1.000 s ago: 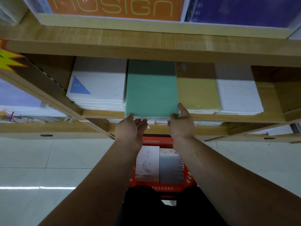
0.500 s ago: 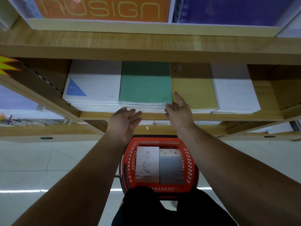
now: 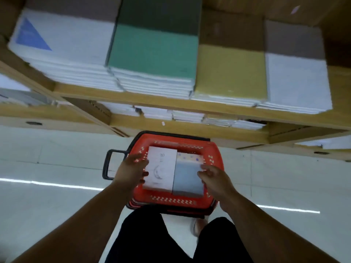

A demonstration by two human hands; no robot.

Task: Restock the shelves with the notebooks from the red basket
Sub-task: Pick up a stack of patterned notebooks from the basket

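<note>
Left hand: the left hand (image 3: pixel 133 169) is hovering with its fingers spread wide at the left edge of the white notebook (image 3: pixel 161 171), thumb lying just over that edge; nothing is being pinched.
Right hand: the right hand (image 3: pixel 214 177) is reaching in from the other side, fingers loosely bent and apart at the right edge of the blue notebook (image 3: pixel 187 179); blur is hiding whether they are touching it.
Notebooks: both are lying flat and side by side in the basket (image 3: pixel 171 201), white one on the left, blue one on the right, long edges touching.
Basket: it is sitting on the floor (image 3: pixel 47 196) just in front of the person's legs, its black handle (image 3: pixel 106 164) sticking out to the left.
Shelf: the shelf (image 3: pixel 133 97) above is carrying four piles in a row, the triangle stack (image 3: pixel 64 40), green stack (image 3: pixel 153 52), yellow stack (image 3: pixel 229 71) and white stack (image 3: pixel 296 82), each pressing against its neighbour.
Lower shelf: more white piles (image 3: pixel 188 115) are showing underneath.
</note>
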